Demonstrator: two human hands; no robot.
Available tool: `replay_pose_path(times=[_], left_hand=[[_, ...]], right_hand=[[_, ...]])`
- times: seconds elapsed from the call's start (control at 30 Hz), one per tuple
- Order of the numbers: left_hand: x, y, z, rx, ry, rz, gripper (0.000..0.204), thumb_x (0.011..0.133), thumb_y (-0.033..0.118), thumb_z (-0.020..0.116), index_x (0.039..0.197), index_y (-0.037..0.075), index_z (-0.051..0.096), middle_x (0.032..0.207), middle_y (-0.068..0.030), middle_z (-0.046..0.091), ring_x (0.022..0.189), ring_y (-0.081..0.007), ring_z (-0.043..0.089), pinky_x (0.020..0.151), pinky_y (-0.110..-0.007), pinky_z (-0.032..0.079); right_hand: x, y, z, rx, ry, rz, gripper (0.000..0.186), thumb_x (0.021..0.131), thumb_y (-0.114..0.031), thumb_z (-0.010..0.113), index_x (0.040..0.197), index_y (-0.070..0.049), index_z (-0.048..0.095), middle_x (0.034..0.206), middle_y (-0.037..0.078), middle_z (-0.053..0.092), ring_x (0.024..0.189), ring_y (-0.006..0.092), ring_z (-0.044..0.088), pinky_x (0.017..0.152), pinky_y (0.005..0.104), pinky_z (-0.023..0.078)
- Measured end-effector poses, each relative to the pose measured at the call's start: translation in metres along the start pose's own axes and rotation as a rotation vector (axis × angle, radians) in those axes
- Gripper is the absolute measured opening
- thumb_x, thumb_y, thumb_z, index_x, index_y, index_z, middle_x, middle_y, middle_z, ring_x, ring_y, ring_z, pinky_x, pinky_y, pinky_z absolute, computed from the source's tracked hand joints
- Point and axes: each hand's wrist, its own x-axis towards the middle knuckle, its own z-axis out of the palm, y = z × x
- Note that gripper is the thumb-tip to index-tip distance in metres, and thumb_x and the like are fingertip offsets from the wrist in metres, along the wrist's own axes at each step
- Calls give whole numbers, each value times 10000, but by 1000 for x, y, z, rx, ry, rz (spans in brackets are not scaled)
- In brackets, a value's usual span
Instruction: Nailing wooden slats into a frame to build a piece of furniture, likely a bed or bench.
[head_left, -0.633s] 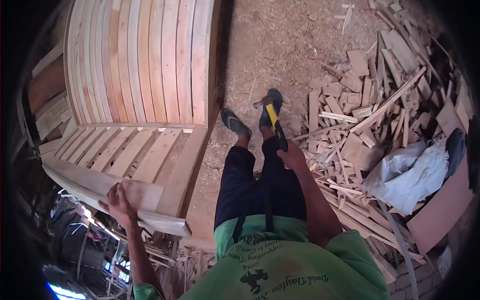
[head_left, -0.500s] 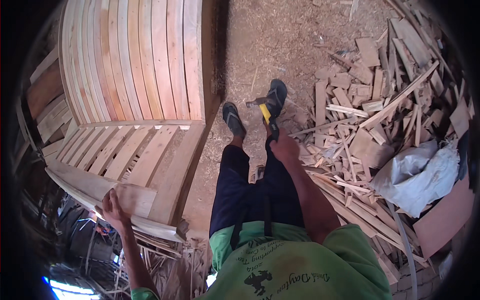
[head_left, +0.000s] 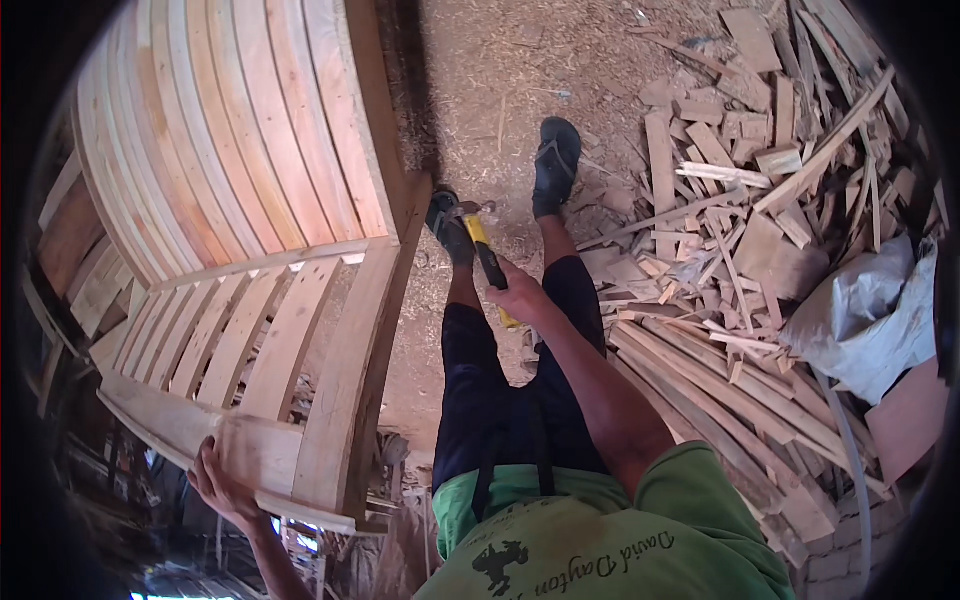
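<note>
A large slatted wooden piece shaped like a bench [head_left: 330, 400] stands on my left, its tall slatted panel [head_left: 230, 130] rising at an angle from the lower slats. My left hand [head_left: 222, 492] grips the outer edge of its near board [head_left: 262, 450], fingertips over the top. My right hand [head_left: 520, 295] is closed around a hammer [head_left: 485, 250] with a yellow and black handle. The hammer's metal head points away from me, above my left foot and to the right of the bench's side rail [head_left: 395, 250].
Offcuts and wood scraps [head_left: 720, 190] are heaped on the right, beside long thin strips [head_left: 700, 400]. A white sack [head_left: 860, 320] lies at the far right. Sawdust covers the dirt floor [head_left: 500, 60]. My sandalled feet stand apart, the left one close to the bench.
My right hand has swung the hammer left, nearer the bench's side rail. My left hand stays at the near board with its fingers shifted slightly. My feet are now farther apart.
</note>
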Motion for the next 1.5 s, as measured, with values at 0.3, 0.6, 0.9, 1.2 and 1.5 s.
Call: replay_pose_path(times=[0.3,0.6,0.9,1.2,1.5], left_hand=[[4,-12,-1,26,-79,28,592,958,524,417,1271,47,577,1250,-128,665,1090,-363,641,1010,-553,381],[-4,-32,10,-3,-22,64,340,1028,227,421,1283,69,579,1236,-118,670,1087,-315,645,1029,-543,370],[5,10,2,-153,170,118,345,1067,205,395,1292,63,615,1234,-154,665,1115,-335,614,995,-480,433],[6,20,-3,-313,135,-43,358,1079,207,374,1296,40,603,1193,-180,660,1129,-330,596,1146,-501,365],[14,47,-21,-481,74,-193,475,1056,338,429,1263,-47,617,1207,-178,658,1113,-286,618,1028,-389,441]], right_hand=[[14,-19,11,555,-159,219,848,751,-238,726,1483,39,400,1157,246,654,968,281,677,807,364,537],[-1,-42,-1,334,-188,29,785,836,-118,658,1545,-14,337,782,59,618,648,143,594,584,292,487],[-2,-32,-68,140,-437,195,732,804,-176,709,1499,-164,480,970,110,671,852,189,662,772,316,533],[19,15,-17,-746,332,-197,382,803,-222,688,1175,-139,658,1184,207,608,1134,421,609,914,507,528],[-16,-35,23,-565,112,105,307,914,-237,606,1188,-101,579,945,181,714,914,372,711,780,528,555]])
